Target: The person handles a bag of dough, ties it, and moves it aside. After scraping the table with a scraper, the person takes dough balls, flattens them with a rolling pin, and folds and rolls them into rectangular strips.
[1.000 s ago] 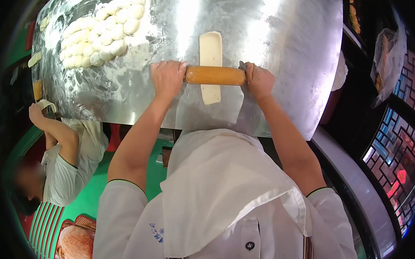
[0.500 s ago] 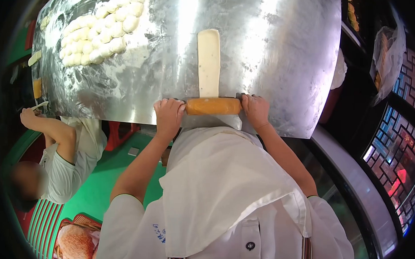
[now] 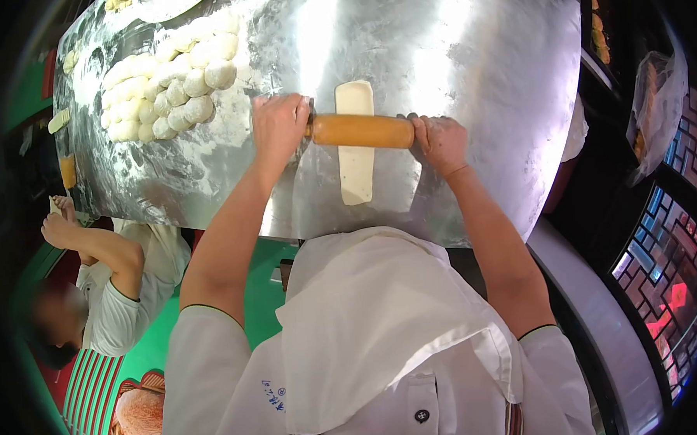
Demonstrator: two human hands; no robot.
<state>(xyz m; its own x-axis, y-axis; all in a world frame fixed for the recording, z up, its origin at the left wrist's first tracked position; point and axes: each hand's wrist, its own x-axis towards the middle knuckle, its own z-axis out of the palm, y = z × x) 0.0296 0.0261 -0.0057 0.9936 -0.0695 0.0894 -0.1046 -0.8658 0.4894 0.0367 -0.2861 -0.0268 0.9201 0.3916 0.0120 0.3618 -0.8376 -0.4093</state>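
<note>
1 dough strip [image 3: 357, 175] under 1 rolling pin [image 3: 363, 131]
Left hand [image 3: 279, 129] and right hand [image 3: 444, 145] curl closed round its ends, right of the dough balls [image 3: 176, 94]; rolling seems the step, the next stroke wanting even pressure.

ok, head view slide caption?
Left hand and right hand grip a rolling pin across a dough strip on a metal table, dough balls nearby.

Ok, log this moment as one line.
left hand: on rolling pin, left end | right hand: on rolling pin, right end | rolling pin: across dough strip | dough balls: on metal table
</note>
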